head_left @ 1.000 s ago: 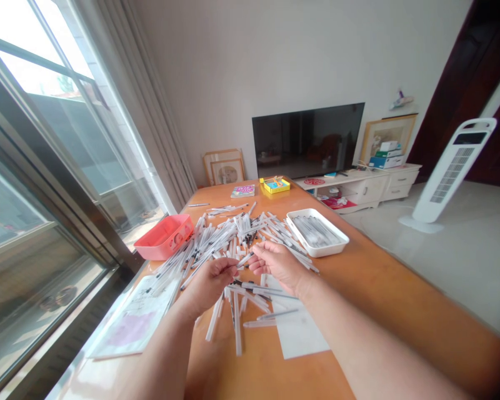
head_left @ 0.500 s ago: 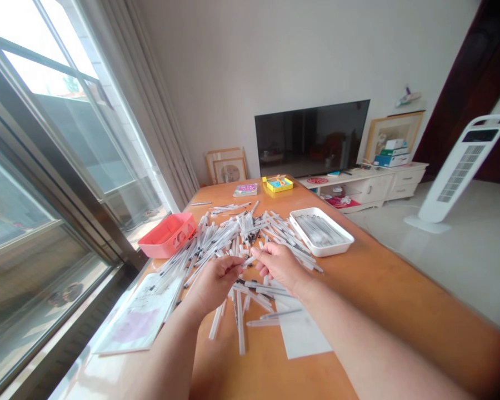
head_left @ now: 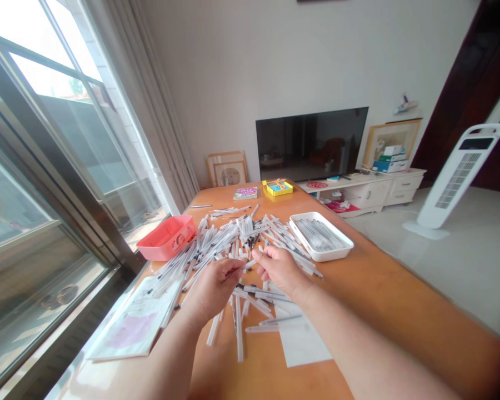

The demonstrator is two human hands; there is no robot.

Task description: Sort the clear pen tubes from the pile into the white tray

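Over the middle of the table, my left hand (head_left: 220,286) and my right hand (head_left: 281,269) are close together, both with fingers pinched. Between their fingertips runs a translucent white pen (head_left: 250,264), gripped from both sides; its ends are hidden by my fingers. Beyond and beneath the hands spreads a loose pile of translucent pen parts (head_left: 219,240), some with black ends. Several more tubes (head_left: 239,333) lie nearer to me, below my hands. A white tray (head_left: 331,256) holding a layer of pens stands to the right of the pile.
A pink basket (head_left: 156,251) stands at the left edge, with an open booklet (head_left: 125,325) nearer. A white paper sheet (head_left: 302,344) lies under some pens at front right. Farther back are a yellow box (head_left: 280,190) and a colourful book (head_left: 245,193) on the wooden table (head_left: 383,311).
The view has tilted up slightly, so the table sits a little lower. My left hand's fingers have shifted slightly on the pen; both hands stay close together.
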